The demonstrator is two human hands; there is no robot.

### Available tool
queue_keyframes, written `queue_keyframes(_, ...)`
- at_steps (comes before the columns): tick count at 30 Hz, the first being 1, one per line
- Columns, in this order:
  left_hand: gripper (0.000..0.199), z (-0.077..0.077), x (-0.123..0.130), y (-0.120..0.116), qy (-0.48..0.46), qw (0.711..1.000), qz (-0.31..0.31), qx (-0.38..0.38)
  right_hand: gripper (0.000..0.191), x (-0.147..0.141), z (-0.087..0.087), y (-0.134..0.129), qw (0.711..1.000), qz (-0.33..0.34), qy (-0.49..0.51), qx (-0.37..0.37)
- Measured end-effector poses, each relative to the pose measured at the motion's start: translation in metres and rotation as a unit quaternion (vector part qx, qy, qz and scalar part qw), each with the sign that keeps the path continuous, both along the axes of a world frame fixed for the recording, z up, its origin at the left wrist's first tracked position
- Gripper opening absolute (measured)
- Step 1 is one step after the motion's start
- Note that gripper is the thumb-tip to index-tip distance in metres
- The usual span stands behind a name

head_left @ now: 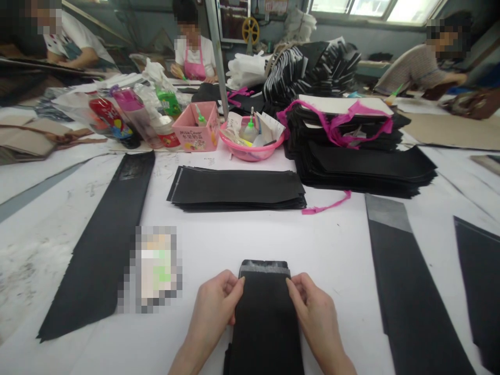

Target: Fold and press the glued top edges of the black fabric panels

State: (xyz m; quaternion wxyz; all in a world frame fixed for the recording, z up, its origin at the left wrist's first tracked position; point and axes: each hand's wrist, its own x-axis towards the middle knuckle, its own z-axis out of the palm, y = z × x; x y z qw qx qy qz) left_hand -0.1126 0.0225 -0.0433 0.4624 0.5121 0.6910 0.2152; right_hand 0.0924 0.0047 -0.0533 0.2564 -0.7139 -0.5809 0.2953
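A long black strip (pixel 267 323) lies at the bottom centre, with a grey band and the edge of another black piece showing at its far end. My left hand (pixel 219 307) pinches its left edge near that end, thumb on top. On the opposite edge, my right hand (pixel 315 310) grips the strip in the same way. Beyond the hands sits a stack of black strips (pixel 238 187). Another black strip (pixel 105 234) lies at the left, and one with a grey end (pixel 406 271) lies at the right.
A pink box (pixel 197 127), a pink basket (pixel 252 151) and several bottles stand at the back of the white table (pixel 336 234). Behind the right side is a tall black stack (pixel 363 166) with pink ties. Three people work farther off.
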Motion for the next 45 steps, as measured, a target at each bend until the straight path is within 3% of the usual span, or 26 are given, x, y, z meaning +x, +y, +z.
queue_keyframes(12,0.039,-0.006,0.001,0.001,-0.001,1.000,0.024,-0.017,0.029,-0.004,0.003,0.001,1.000,-0.017,-0.020,-0.011)
queue_keyframes(26,0.040,-0.007,0.001,0.002,0.046,0.999,0.001,-0.003,0.024,-0.006,0.005,0.005,0.997,-0.038,-0.053,-0.049)
queue_keyframes(45,0.044,-0.016,-0.004,0.002,0.057,0.998,-0.024,-0.006,0.021,-0.009,0.008,0.008,0.994,-0.038,-0.097,-0.040)
